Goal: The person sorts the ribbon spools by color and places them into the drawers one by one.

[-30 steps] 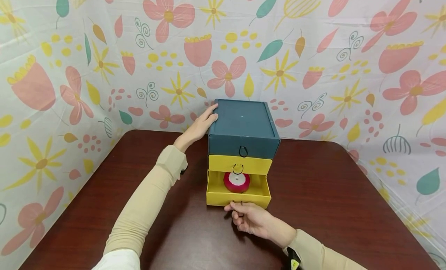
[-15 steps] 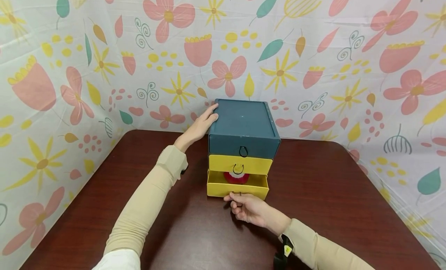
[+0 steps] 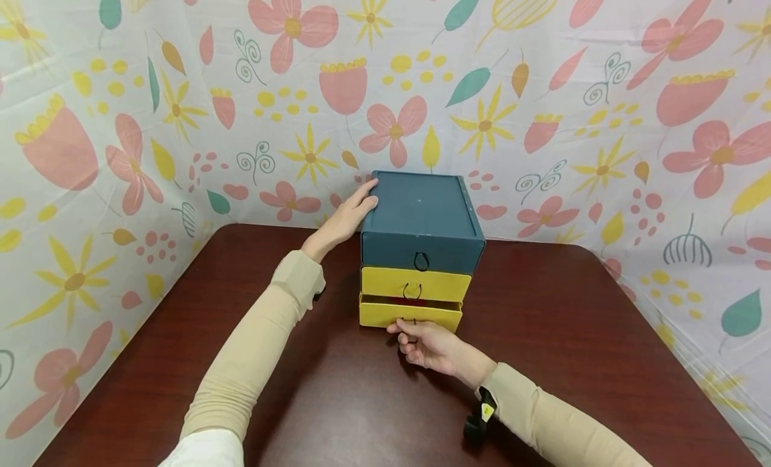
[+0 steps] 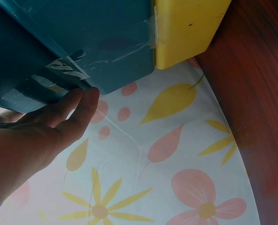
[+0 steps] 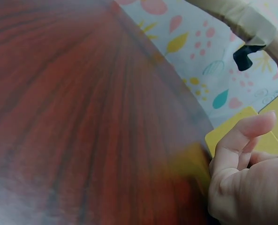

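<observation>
A small drawer unit stands on the table, with a dark blue top drawer (image 3: 391,251) and two yellow drawers beneath. My left hand (image 3: 342,219) lies against the unit's upper left side, fingers reaching along the blue top edge; in the left wrist view the fingertips touch the blue casing (image 4: 115,51). At the bottom yellow drawer (image 3: 376,313), pulled out a little, my right hand (image 3: 430,346) pinches the dark loop handle with thumb and curled fingers, mostly covering it. A sliver of a red round thing (image 3: 409,301) shows inside that drawer. The middle yellow drawer (image 3: 385,283) sits flush.
The unit stands on a dark reddish-brown wooden table (image 3: 313,400). A floral cloth (image 3: 241,106) hangs close behind the table and along both sides. A black strap (image 3: 476,427) dangles from my right wrist.
The bottom yellow drawer has slid inward with my right hand following it away from me. The red and white round thing inside is now almost hidden. My left hand has stayed put.
</observation>
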`<state>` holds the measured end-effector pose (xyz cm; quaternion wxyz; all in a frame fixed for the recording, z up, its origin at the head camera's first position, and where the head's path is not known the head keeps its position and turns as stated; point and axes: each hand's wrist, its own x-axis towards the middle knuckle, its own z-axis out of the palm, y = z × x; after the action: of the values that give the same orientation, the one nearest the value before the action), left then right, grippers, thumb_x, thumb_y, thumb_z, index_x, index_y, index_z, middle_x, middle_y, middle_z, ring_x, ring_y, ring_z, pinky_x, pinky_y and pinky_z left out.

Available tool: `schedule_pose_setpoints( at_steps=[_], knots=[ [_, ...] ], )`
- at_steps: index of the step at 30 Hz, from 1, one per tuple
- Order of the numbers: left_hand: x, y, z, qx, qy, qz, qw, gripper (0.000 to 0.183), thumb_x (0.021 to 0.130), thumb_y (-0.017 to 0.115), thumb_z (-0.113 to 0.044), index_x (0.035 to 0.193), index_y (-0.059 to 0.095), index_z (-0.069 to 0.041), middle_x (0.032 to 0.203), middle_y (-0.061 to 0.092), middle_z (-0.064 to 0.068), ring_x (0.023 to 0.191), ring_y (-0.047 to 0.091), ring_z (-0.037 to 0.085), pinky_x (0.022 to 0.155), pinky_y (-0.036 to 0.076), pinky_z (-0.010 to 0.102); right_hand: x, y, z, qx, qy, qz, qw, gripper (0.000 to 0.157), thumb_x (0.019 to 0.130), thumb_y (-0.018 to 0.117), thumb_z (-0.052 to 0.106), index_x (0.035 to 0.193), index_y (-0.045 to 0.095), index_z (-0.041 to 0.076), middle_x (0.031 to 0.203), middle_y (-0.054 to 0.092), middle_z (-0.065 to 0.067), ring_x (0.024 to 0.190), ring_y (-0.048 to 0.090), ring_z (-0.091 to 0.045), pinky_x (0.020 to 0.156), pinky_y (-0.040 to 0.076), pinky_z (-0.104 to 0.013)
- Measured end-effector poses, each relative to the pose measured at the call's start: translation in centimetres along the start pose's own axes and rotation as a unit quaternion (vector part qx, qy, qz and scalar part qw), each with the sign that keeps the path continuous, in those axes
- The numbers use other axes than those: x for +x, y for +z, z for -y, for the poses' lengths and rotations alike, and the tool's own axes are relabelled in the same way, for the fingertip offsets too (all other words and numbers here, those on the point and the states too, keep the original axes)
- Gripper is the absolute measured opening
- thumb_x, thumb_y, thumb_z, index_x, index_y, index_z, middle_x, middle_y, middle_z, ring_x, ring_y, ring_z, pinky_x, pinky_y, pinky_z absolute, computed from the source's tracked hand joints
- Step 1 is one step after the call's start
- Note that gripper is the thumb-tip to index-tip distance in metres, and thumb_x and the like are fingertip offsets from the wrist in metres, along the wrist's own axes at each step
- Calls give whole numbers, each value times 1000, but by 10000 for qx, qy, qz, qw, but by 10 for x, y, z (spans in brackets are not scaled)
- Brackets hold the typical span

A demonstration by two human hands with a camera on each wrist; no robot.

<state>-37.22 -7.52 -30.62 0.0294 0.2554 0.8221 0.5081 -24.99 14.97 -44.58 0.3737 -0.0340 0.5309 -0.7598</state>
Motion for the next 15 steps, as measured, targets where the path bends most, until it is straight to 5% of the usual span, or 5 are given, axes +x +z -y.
schedule_pose_setpoints(
  at_steps=[15],
  knots=[
    [1,1,0,24,20,-52,10000,58,104,30,-44,157,13,-27,164,12,4,150,16,24,119,22,48,13,-7,8,132,-69,-52,9999,29,106,35,20,100,62,10,68,56,7,57,48,-2,51,38,-13]
  ],
)
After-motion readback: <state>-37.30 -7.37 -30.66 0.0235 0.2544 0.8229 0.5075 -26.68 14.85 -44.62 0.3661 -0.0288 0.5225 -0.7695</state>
